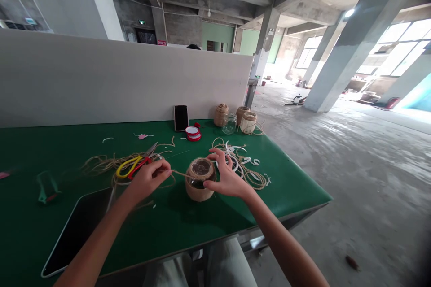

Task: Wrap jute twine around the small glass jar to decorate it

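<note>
Head view: jar (200, 192) near the table's (286, 193) front edge, neck and lower body twine-wrapped, glass shoulder still bare. Left hand (151, 176) pinches attached twine (180, 173); right hand (229, 177), curved half-open, grips the jar. Scissors (130, 166) lie left.

Table (292, 179): smooth green top. Near front edge, right of middle: one twine-wrapped jar (199, 195), upright. Right of it, loose heap of twine (257, 184) with curled white strips (247, 160). Left of it, scissors (145, 160), yellow and red handles, by a second twine tangle (101, 164). Lower left: dark-screened tablet (84, 219), flat; beyond it, a green plastic piece (42, 196), blurred. Rear: phone (181, 118), upright; red-and-white rolls (193, 131); clear glass jar (229, 124) among three wrapped jars (248, 123). Pink scrap (143, 136) left of phone.
</note>
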A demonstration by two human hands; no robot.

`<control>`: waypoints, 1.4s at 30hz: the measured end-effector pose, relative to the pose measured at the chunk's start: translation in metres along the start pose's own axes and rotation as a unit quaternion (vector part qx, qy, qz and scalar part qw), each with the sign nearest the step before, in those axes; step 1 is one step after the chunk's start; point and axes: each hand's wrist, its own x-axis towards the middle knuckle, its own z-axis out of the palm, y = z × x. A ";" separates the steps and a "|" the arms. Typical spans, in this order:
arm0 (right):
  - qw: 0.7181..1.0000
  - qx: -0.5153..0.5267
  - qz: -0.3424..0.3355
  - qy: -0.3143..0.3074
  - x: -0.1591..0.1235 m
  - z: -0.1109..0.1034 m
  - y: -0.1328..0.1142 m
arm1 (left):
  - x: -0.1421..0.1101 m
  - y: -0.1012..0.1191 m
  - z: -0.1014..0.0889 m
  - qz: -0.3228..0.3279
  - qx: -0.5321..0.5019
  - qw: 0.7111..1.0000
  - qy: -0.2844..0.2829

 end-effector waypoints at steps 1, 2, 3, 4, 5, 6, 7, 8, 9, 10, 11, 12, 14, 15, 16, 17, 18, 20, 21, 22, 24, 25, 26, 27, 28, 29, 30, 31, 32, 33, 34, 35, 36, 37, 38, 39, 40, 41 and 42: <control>1.000 -0.002 -0.002 0.001 -0.001 0.000 0.001 | 0.000 0.000 0.000 0.001 -0.003 1.000 0.004; 1.000 -0.008 -0.001 0.005 -0.002 0.000 0.001 | 0.000 0.000 0.000 0.002 -0.007 1.000 0.007; 1.000 -0.017 0.002 0.011 -0.003 0.000 0.001 | 0.000 0.001 0.000 0.002 -0.009 1.000 0.011; 0.999 -0.028 0.007 0.020 -0.004 0.001 0.001 | 0.000 0.001 0.000 0.001 -0.010 1.000 0.013; 0.999 -0.039 0.014 0.032 -0.005 0.003 0.000 | 0.000 0.001 0.000 0.000 -0.011 1.000 0.014; 0.997 -0.050 0.021 0.048 -0.005 0.005 0.000 | 0.000 0.002 0.000 0.000 -0.011 1.000 0.014; 0.996 -0.061 0.028 0.065 -0.006 0.008 -0.001 | 0.000 0.002 0.000 0.000 -0.010 1.000 0.014; 0.993 -0.073 0.034 0.083 -0.006 0.011 -0.002 | 0.000 0.002 0.000 0.000 -0.009 1.000 0.014; 0.991 -0.085 0.037 0.101 -0.005 0.015 -0.003 | 0.000 0.002 0.000 0.000 -0.008 1.000 0.014; 0.988 -0.097 0.039 0.116 -0.004 0.018 -0.004 | 0.001 0.002 0.000 0.001 -0.008 1.000 0.014; 0.985 -0.107 0.040 0.127 -0.003 0.021 -0.005 | 0.001 0.002 0.000 0.001 -0.008 1.000 0.016; 0.984 -0.114 0.042 0.134 -0.003 0.024 -0.006 | 0.001 0.002 -0.001 0.000 -0.008 1.000 0.019; 0.982 -0.113 0.048 0.141 -0.001 0.027 -0.008 | 0.000 0.003 -0.001 -0.001 -0.007 1.000 0.022; 0.983 -0.107 0.050 0.141 -0.001 0.027 -0.009 | 0.000 0.003 -0.001 0.000 -0.007 1.000 0.022; 0.984 -0.099 0.048 0.137 0.000 0.027 -0.009 | 0.000 0.004 -0.002 0.000 -0.008 1.000 0.022; 0.987 -0.090 0.043 0.129 0.000 0.026 -0.009 | 0.000 0.004 -0.002 0.000 -0.009 1.000 0.022; 0.989 -0.078 0.034 0.117 0.000 0.024 -0.009 | 0.000 0.004 -0.001 0.001 -0.010 1.000 0.023; 0.995 -0.053 0.012 0.080 0.000 0.019 -0.007 | 0.001 0.005 -0.001 0.006 -0.010 1.000 0.024; 0.997 -0.040 0.003 0.061 0.000 0.016 -0.005 | 0.001 0.005 0.000 0.010 -0.008 1.000 0.023; 0.999 -0.028 -0.004 0.043 0.000 0.012 -0.004 | 0.002 0.005 0.000 0.015 -0.004 1.000 0.022; 1.000 -0.014 -0.011 0.017 -0.001 0.005 -0.001 | 0.002 0.005 0.001 0.029 0.011 0.999 0.022; 1.000 -0.010 -0.013 0.008 -0.002 0.002 -0.001 | 0.002 0.004 0.001 0.038 0.022 0.999 0.024; 1.000 -0.005 -0.016 0.000 -0.003 0.000 -0.001 | 0.002 0.004 0.001 0.048 0.035 0.998 0.029; 1.000 0.001 -0.019 -0.008 -0.004 -0.002 -0.001 | 0.001 0.004 0.001 0.059 0.049 0.997 0.033; 1.000 0.006 -0.019 -0.014 -0.005 -0.002 -0.001 | 0.001 0.004 0.001 0.068 0.061 0.995 0.038; 1.000 0.008 -0.016 -0.013 -0.006 -0.002 -0.001 | 0.001 0.005 0.001 0.077 0.072 0.994 0.042; 1.000 0.003 -0.007 -0.004 -0.007 0.000 -0.002 | 0.000 0.005 0.001 0.083 0.081 0.992 0.047; 1.000 -0.010 0.005 0.013 -0.007 0.003 -0.003 | 0.000 0.005 0.001 0.087 0.087 0.991 0.052; 0.999 -0.029 0.019 0.036 -0.008 0.007 -0.004 | 0.000 0.005 0.001 0.089 0.091 0.990 0.057; 0.996 -0.052 0.033 0.061 -0.008 0.011 -0.005 | 0.000 0.005 0.001 0.092 0.092 0.990 0.062; 0.993 -0.074 0.044 0.085 -0.007 0.016 -0.006 | 0.000 0.005 0.001 0.095 0.092 0.989 0.067; 0.988 -0.094 0.052 0.108 -0.007 0.019 -0.008 | 0.000 0.006 0.001 0.098 0.090 0.989 0.069; 0.984 -0.112 0.057 0.128 -0.006 0.023 -0.009 | 0.000 0.006 0.001 0.101 0.089 0.988 0.070; 0.979 -0.128 0.060 0.144 -0.006 0.025 -0.011 | 0.000 0.007 0.001 0.103 0.087 0.988 0.071; 0.975 -0.143 0.061 0.159 -0.006 0.027 -0.013 | 0.000 0.007 0.001 0.105 0.085 0.988 0.071; 0.971 -0.156 0.060 0.170 -0.006 0.028 -0.014 | -0.001 0.008 0.002 0.106 0.083 0.988 0.073; 0.968 -0.165 0.060 0.177 -0.007 0.029 -0.015 | -0.001 0.008 0.002 0.108 0.081 0.988 0.077; 0.967 -0.171 0.060 0.180 -0.007 0.029 -0.016 | -0.001 0.009 0.002 0.109 0.079 0.988 0.082; 0.967 -0.173 0.060 0.179 -0.008 0.029 -0.017 | -0.001 0.010 0.002 0.110 0.077 0.987 0.088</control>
